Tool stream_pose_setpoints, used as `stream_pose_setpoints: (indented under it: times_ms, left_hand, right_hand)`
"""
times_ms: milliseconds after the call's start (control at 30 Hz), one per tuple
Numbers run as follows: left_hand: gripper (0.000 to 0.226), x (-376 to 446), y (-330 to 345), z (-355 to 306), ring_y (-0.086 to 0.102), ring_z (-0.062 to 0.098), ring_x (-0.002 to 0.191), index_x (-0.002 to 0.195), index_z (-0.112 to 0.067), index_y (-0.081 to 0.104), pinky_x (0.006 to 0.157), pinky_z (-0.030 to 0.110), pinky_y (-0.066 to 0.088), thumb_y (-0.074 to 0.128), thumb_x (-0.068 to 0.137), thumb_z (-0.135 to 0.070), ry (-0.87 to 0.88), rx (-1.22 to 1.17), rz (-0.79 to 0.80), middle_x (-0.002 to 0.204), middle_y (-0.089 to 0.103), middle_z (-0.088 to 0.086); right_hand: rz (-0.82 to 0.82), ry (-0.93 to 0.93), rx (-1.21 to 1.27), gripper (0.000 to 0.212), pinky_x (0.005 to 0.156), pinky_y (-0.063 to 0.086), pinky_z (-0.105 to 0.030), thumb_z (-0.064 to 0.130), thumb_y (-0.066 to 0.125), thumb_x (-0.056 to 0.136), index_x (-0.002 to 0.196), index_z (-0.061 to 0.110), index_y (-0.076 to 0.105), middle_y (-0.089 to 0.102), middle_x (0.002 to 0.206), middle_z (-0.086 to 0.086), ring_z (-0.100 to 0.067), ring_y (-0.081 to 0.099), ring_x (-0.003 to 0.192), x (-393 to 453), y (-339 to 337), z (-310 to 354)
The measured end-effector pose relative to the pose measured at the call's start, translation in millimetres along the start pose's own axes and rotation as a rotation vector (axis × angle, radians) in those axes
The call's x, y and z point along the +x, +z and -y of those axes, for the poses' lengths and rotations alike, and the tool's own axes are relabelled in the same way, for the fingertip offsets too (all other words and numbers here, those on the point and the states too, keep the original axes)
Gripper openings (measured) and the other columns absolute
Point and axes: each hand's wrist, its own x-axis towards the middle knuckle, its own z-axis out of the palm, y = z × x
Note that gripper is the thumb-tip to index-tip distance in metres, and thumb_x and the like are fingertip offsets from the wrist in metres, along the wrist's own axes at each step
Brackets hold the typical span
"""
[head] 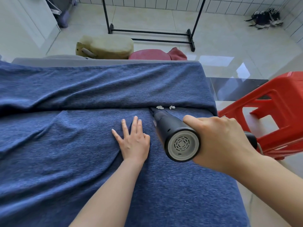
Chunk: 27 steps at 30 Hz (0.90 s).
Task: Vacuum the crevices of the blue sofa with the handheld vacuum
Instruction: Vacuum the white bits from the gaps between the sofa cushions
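The blue sofa fills the lower view, draped in wrinkled blue fabric, with a crevice running across between seat and back. My right hand grips the dark handheld vacuum. Its narrow nozzle tip points into the crevice. Two small white scraps lie in the crevice just right of the nozzle. My left hand lies flat on the seat fabric, fingers spread, just left of the vacuum.
A red plastic stool stands on the tiled floor beside the sofa's right end. Behind the sofa are a beige cushion, a red pouf and a black clothes rack base. A dark bundle lies far right.
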Motion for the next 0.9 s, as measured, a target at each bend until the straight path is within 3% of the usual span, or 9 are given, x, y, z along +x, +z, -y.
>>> stream_pose_setpoints:
  times_ms: [100,200,333,467,600,767,900]
  left_hand:
    - [0.062,-4,6,-7,-0.019,0.036,0.147,0.154,-0.037,0.008,0.112,0.067,-0.004,0.032,0.098,-0.047,0.106,0.028,0.001,0.162,-0.011,-0.012]
    - [0.063,-3,12,-6,-0.019,0.037,0.146,0.154,-0.039,0.003,0.112,0.066,-0.005,0.029,0.098,-0.052,0.105,0.063,-0.004,0.162,-0.015,-0.011]
    - [0.067,-2,11,-6,-0.020,0.037,0.146,0.152,-0.035,-0.010,0.113,0.065,-0.005,0.026,0.099,-0.051,0.099,0.079,0.000,0.161,-0.018,-0.010]
    - [0.067,-2,10,-8,-0.020,0.035,0.147,0.151,-0.035,-0.015,0.114,0.064,-0.007,0.023,0.098,-0.050,0.086,0.065,-0.015,0.161,-0.017,-0.011]
    - [0.069,-4,8,-8,-0.019,0.035,0.147,0.151,-0.035,-0.016,0.114,0.063,-0.006,0.026,0.098,-0.049,0.089,0.075,-0.009,0.161,-0.017,-0.011]
    - [0.067,-4,8,-8,-0.019,0.034,0.147,0.151,-0.036,-0.014,0.114,0.063,-0.006,0.024,0.098,-0.049,0.082,0.073,-0.013,0.162,-0.016,-0.011]
    - [0.065,-4,10,-8,-0.018,0.034,0.147,0.151,-0.037,-0.013,0.115,0.063,-0.005,0.023,0.098,-0.047,0.077,0.076,-0.014,0.162,-0.015,-0.011]
  right_hand:
    - [0.019,0.011,0.004,0.029,0.047,0.014,-0.019,0.040,0.050,0.057,0.071,0.024,0.031,0.050,0.044,0.003,-0.031,0.048,0.032,1,3,-1]
    - [0.028,0.008,0.008,0.037,0.046,0.019,-0.021,0.036,0.061,0.050,0.070,0.022,0.033,0.049,0.044,0.002,-0.031,0.047,0.031,-2,4,-3]
    - [0.006,0.016,0.009,0.034,0.048,0.009,-0.017,0.032,0.059,0.051,0.070,0.022,0.033,0.036,0.045,0.006,-0.031,0.046,0.031,-10,-2,-5]
    - [-0.009,0.053,0.004,0.036,0.047,0.016,-0.020,0.032,0.060,0.052,0.072,0.023,0.031,0.050,0.045,0.003,-0.032,0.050,0.033,-11,4,-6]
    - [0.006,0.052,-0.024,0.039,0.051,0.005,-0.016,0.031,0.062,0.049,0.072,0.022,0.031,0.051,0.045,0.001,-0.031,0.049,0.032,-12,8,-8]
    - [0.000,0.049,-0.018,0.031,0.048,0.014,-0.020,0.031,0.058,0.048,0.068,0.021,0.038,0.050,0.044,0.003,-0.031,0.049,0.032,-14,5,-12]
    - [0.012,0.049,-0.014,0.038,0.048,0.015,-0.020,0.034,0.062,0.048,0.070,0.023,0.033,0.051,0.044,0.003,-0.030,0.050,0.032,-14,9,-14]
